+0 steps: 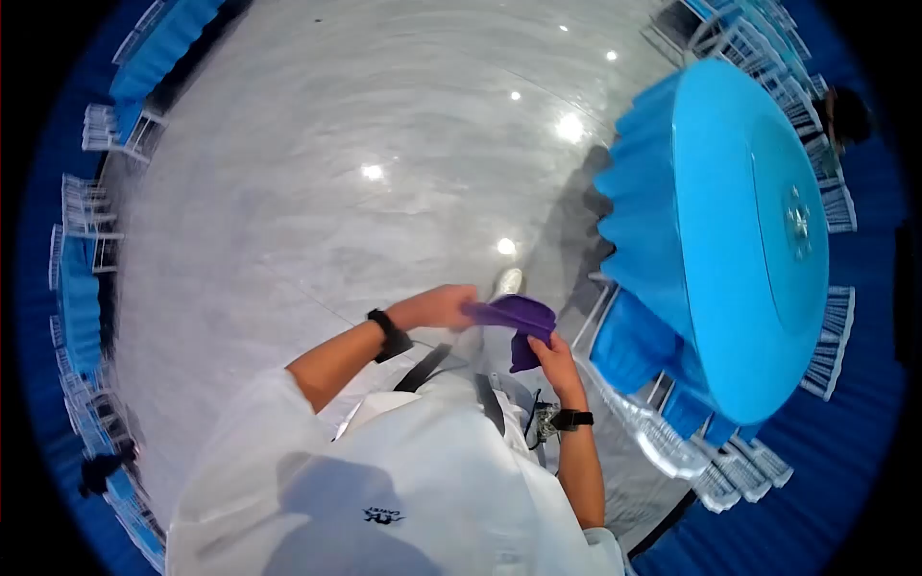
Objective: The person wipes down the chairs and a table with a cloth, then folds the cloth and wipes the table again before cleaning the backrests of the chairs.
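A purple cloth (523,313) is stretched between my two hands in front of my body, above the floor. My left hand (444,306) is closed on its left end, a little blurred. The right end is pinched by my right hand (556,359), with part of the cloth folded and hanging down beside the fingers. Both wrists carry black bands. Beneath the cloth, one light shoe (509,280) shows on the floor.
To the right stands a round table (715,221) with a bright blue cloth and a turntable. White chairs (663,437) surround it. More blue-covered tables (79,298) and white chairs line the left. The grey floor (288,173) is shiny.
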A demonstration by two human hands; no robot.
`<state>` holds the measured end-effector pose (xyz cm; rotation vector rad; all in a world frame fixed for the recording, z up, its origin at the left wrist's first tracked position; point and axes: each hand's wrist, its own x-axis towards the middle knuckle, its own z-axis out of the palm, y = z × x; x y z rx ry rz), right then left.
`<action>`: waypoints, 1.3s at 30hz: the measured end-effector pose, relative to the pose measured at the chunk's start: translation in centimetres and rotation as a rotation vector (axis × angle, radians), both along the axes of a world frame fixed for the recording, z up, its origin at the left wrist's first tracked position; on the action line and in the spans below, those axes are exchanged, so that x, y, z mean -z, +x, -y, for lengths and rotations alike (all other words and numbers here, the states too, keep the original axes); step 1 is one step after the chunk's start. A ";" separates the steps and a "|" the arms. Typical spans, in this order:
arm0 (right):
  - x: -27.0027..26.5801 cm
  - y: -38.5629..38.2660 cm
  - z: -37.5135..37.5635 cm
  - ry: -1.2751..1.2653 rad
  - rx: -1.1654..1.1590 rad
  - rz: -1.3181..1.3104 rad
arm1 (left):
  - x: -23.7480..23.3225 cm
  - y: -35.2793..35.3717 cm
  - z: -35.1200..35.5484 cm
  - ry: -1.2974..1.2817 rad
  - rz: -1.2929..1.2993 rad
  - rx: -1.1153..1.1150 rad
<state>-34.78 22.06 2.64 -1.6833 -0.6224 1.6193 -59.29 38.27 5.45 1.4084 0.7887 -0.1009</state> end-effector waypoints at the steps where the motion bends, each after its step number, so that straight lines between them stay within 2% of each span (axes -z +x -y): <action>1: -0.4 0.0 -1.9 0.005 -0.028 0.000 | -0.6 -1.9 -1.2 0.005 0.000 -0.028; 3: -1.1 0.1 -6.4 -0.058 -0.231 -0.024 | -0.3 -3.8 -5.0 0.086 0.114 -0.138; 4: -1.1 0.5 -8.6 -0.053 -0.307 0.014 | -0.6 -4.1 -7.4 -0.004 0.107 -0.136; 5: -1.2 1.8 -9.5 -0.034 -0.308 0.021 | 0.1 -3.1 -7.8 0.016 0.113 -0.137; 7: -3.0 3.2 -14.5 -0.044 -0.469 0.122 | 0.0 -2.1 -11.1 -0.078 0.264 -0.215; 8: -3.1 3.9 -17.4 -0.007 -0.421 0.073 | -1.4 -1.3 -13.4 -0.140 0.334 -0.250; 11: -1.8 4.8 -25.7 0.077 -0.279 0.081 | 0.6 -1.6 -18.2 -0.160 0.385 -0.378; 13: -1.2 3.9 -30.8 0.160 -0.380 0.098 | 0.9 -3.3 -19.5 -0.087 0.391 -0.449; 15: 0.2 1.1 -36.8 0.168 -0.431 0.023 | 0.1 -6.6 -21.2 -0.120 0.324 -0.602; 18: -1.2 -5.2 -45.7 0.268 -0.807 0.175 | 0.6 -13.4 -23.1 -0.089 0.280 -0.752; 19: -2.3 -8.1 -48.9 0.311 -0.913 0.192 | 0.5 -16.1 -24.1 -0.115 0.271 -0.872; 21: -1.5 -16.1 -54.1 0.295 -1.100 0.233 | 2.3 -24.2 -24.7 -0.093 0.275 -1.082; 22: -1.4 -20.7 -57.0 0.343 -1.180 0.227 | 3.1 -28.2 -25.7 -0.081 0.381 -1.200; 23: -1.4 -25.0 -59.8 0.385 -1.256 0.222 | 1.9 -31.8 -27.2 -0.056 0.341 -1.271; 25: -1.5 -33.9 -65.9 0.583 -1.433 0.230 | 4.3 -39.1 -29.8 0.058 0.173 -1.363; 26: -2.2 -27.3 -63.9 0.599 -1.457 0.240 | 3.0 -31.6 -26.7 0.106 0.091 -1.393; 27: -2.9 -34.6 -69.1 0.716 -1.436 0.210 | 2.9 -37.9 -32.0 0.126 0.033 -1.405; 28: -4.0 -37.0 -71.6 0.836 -1.417 0.172 | 2.3 -39.7 -35.0 0.117 0.069 -1.417; 29: -5.3 -39.1 -73.5 0.826 -1.438 0.197 | 1.4 -42.0 -37.5 0.173 0.039 -1.398; 31: -7.3 -41.4 -76.4 0.498 -1.370 0.067 | 0.5 -44.1 -42.4 0.245 0.010 -1.374; 32: -7.4 -42.2 -78.6 0.519 -1.381 0.072 | 0.1 -44.9 -45.7 0.344 -0.003 -1.288; 33: -5.7 -42.0 -82.2 0.375 -1.356 0.141 | 1.1 -45.5 -50.6 0.424 -0.017 -1.194; 34: -5.9 -42.7 -84.4 0.209 -1.317 0.212 | 0.9 -47.8 -54.8 0.399 0.025 -1.142; 35: -7.2 -44.5 -86.4 0.155 -1.198 0.234 | 0.5 -50.0 -58.4 0.377 0.062 -1.087; 37: -8.1 -47.6 -91.7 0.262 -0.977 0.206 | 0.2 -53.5 -66.4 0.284 0.183 -1.063; 39: -6.8 -48.9 -97.8 0.265 -0.915 0.287 | -0.5 -56.1 -73.5 0.350 0.155 -1.064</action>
